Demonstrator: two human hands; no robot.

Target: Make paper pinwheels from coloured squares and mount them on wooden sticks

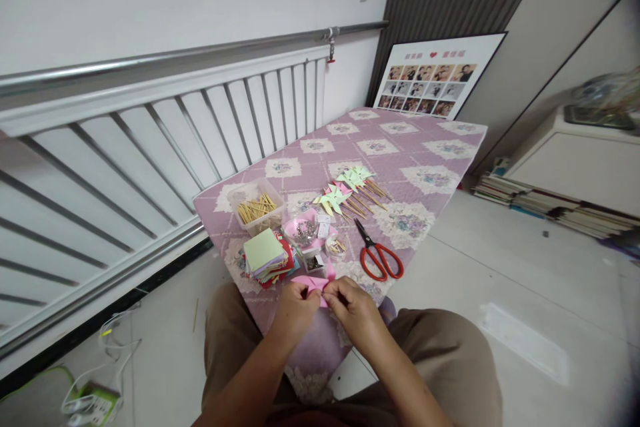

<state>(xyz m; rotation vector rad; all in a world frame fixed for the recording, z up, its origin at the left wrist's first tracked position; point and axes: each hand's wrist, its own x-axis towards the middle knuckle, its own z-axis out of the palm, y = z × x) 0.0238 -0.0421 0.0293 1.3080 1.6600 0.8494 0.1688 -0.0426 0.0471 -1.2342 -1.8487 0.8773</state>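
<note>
A pink paper pinwheel (316, 282), its blades partly folded, is held over the near end of the table. My left hand (297, 305) pinches its left side between thumb and fingers. On its right side, the closed fingertips of my right hand (354, 307) press at the paper; whether they also hold a small pin is too small to tell. Just beyond my hands stand a small box of dark bits (313, 261) and a round tub of short sticks (336, 247). A stack of coloured paper squares (264, 255) lies to the left.
Red-handled scissors (381, 260) lie at the right edge of the cloth-covered table (385, 147). Several green and pink pinwheels on sticks (350, 190) rest further back. A plastic box of wooden sticks (256, 207) and a tray of metal pins (304, 230) stand left. A radiator (165, 127) runs alongside.
</note>
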